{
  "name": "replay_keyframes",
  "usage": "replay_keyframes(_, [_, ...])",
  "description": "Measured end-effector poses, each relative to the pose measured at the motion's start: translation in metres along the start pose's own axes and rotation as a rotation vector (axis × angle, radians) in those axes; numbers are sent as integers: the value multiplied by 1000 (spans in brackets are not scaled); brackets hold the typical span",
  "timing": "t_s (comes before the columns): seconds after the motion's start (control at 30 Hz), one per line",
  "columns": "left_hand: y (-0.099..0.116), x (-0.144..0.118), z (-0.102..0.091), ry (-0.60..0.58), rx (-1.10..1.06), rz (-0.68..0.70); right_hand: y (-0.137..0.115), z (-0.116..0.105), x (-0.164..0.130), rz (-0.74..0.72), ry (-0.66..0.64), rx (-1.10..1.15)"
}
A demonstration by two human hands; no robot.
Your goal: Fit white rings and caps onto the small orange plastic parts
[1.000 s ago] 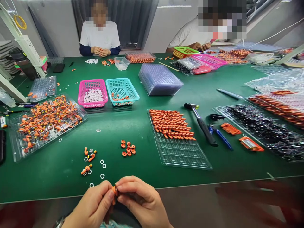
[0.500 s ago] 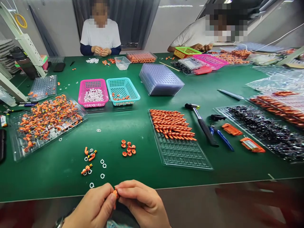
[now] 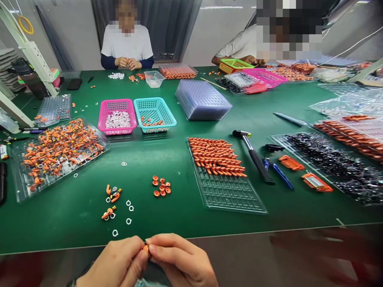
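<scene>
Left hand (image 3: 118, 259) and right hand (image 3: 183, 257) pinch one orange piece (image 3: 146, 248) between their fingertips, just off the near edge of the tabletop (image 3: 173, 151). Fingers cover most of it, so its direction and long axis cannot be told. Four separate white rings (image 3: 113, 233) lie near the left hand, and the right wrist is cut off.

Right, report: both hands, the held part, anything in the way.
Left hand and right hand pinching one small orange part. Part mostly hidden between them. Nothing seen blocking; white rings just beyond, on green table.
</scene>
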State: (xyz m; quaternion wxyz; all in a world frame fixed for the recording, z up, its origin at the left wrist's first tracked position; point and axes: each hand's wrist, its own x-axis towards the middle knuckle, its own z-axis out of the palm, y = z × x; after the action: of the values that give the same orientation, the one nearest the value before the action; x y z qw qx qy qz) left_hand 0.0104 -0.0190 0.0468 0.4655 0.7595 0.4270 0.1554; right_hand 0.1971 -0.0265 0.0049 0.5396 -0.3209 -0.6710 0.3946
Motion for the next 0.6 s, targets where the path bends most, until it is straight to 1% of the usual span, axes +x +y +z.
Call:
replay_keyframes(0.07, [1, 0, -1, -9, -15, 1, -2, 0, 1, -14, -1, -19])
replay_keyframes(0.13, [1, 0, -1, -3, 6, 20, -3, 0, 2, 6, 3, -7])
replay_keyframes(0.27, [5, -1, -1, 56, 116, 74, -6, 1, 2, 64, 16, 51])
replay_keyframes(0.4, [9, -3, -2, 90, 216, 93, -5, 0, -2, 101, -10, 88])
replay_keyframes(0.6, [7, -7, 1, 98, 278, 98, -5, -4, -3, 78, -70, 34])
